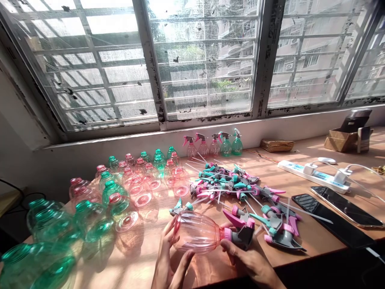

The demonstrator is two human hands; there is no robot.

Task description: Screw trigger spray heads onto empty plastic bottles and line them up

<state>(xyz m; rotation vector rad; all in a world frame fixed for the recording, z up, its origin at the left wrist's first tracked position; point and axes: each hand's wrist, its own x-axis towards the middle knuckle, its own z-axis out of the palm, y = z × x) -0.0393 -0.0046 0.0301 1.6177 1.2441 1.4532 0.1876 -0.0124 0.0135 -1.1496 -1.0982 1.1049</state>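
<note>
A clear pink spray bottle (197, 233) lies sideways between my hands, above the table's front edge. My left hand (173, 251) wraps around its base end, thumb along the near side. At the neck, my right hand (240, 257) grips beside the pink collar of a grey-and-pink trigger spray head (240, 230). That head sits on the bottle's mouth; how tightly, I cannot tell. Just behind the bottle lies a loose teal-and-grey spray head (180, 206). A heap of pink, teal and grey spray heads (225, 180) with thin white tubes spreads out beyond.
Open-topped green bottles (93, 220) and pink bottles (141, 190) stand on the left. Several bottles with spray heads (215, 146) line the windowsill wall. To the right are a white power strip (313, 176), a black phone (331, 220), another phone (345, 204) and a cardboard box (338, 140).
</note>
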